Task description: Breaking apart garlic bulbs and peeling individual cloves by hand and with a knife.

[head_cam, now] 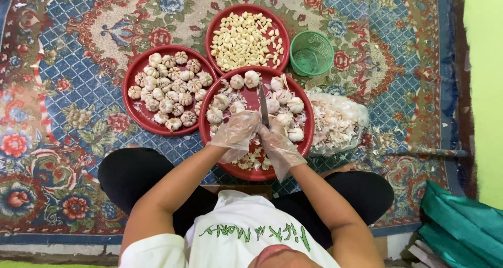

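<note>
Garlic bulbs, white and papery [285, 103], lie in the round red plastic plate [309, 122] right in front of the person, and both hands are working over the middle of it. The left hand [237, 132] wears a thin see-through plastic glove and is curled shut around something small. It is most likely a bit of garlic, but the glove hides it. The right hand [277, 144] has the same kind of glove and is closed on the handle of a thin grey metal knife [263, 106]. The blade points away from the person.

The knife sits very close to the left fingers, so a slip could cut the glove or the finger. Loose gloves can be slippery, and that could make the knife or the garlic slide. Bits could also roll off the plate onto the flowery blue and red carpet [78, 63].

These bulbs look dry, round and bumpy, with flaky skin peeling off. Some loose skins lie in the near part of the plate.

More whole bulbs fill a second red plate [133, 106] on the left. Peeled pale yellow cloves [243, 40] fill a third red plate at the back. A small green plastic basket [312, 53] and a clear bag of white garlic skins [335, 124] sit on the right.
</note>
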